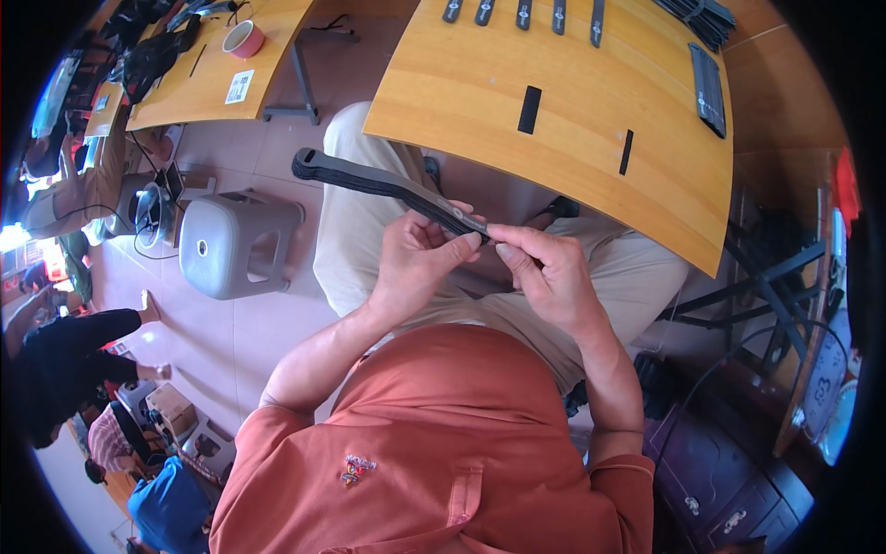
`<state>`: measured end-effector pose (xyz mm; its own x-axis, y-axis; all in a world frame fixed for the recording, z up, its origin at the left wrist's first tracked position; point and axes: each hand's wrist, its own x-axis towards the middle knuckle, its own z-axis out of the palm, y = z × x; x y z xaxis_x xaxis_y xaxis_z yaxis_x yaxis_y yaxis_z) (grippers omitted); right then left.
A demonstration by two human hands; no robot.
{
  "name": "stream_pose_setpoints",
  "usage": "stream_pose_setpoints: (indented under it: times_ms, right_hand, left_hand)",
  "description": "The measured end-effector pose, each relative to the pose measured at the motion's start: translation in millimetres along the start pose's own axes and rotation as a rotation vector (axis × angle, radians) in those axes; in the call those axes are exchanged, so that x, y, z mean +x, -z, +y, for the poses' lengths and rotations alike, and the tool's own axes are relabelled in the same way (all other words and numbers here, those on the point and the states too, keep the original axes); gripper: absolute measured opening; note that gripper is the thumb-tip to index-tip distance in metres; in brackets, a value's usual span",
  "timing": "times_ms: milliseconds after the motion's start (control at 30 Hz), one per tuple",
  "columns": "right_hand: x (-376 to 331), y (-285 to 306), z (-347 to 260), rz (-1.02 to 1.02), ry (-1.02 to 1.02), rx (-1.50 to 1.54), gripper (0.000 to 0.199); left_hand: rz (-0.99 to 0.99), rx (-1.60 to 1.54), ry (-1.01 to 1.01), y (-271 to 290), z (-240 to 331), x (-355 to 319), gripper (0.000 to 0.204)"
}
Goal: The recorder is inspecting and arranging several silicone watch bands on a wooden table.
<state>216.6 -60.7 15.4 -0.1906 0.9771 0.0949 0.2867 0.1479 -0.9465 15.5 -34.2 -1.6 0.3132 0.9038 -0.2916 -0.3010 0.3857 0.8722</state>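
Left hand: grasping a stack of dark straps (369, 177) near one end, thumb on top; left hand (413, 254) is over the lap.
Right hand: forefinger and thumb at that same end; right hand (551, 272) seems to touch it, but whether it pinches I cannot tell.
Strap stack: above the lap, in front of the table; long end reaches left, unsupported. Probable fault: layers fan or slide out of line, cause being a hold at one end only.
Lap: trousers (346, 222) below, gap between the legs. If the left thumb eased, loose straps could drop through to the floor (268, 323).
Table, near part: two black strips lie apart on the table (461, 92): a narrow one (627, 152) and a wider one (529, 110). A passing forearm might drag either.
Table, right side: flat strap bundle (708, 90) lies along the edge; a sideways knock could tip it off.
Table, far side: spaced row of straps (523, 14), cut by the frame; reaching across might disturb the spacing.
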Motion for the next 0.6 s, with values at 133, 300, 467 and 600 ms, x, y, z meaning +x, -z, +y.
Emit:
stream_pose_setpoints:
  times_ms: [133, 300, 467, 600]
  right_hand:
    - [1, -1, -5, -0.01, 0.011, -0.091, 0.022]
    - [-1, -7, 0, 0.055, 0.112, -0.157, 0.023]
    - [-3, -11, 0, 0.096, 0.181, -0.3, 0.028]
    - [-4, -15, 0, 0.113, 0.215, -0.362, 0.029]
  left_hand:
    - [0.002, -0.013, -0.004, 3, -3, 0, 0.032]
    - [0.011, -0.008, -0.002, 4, -4, -2, 0.031]
    - [0.023, 0.003, -0.006, 5, -6, -3, 0.032]
    - [0.059, 0.023, 0.013, 2, -3, -4, 0.031]
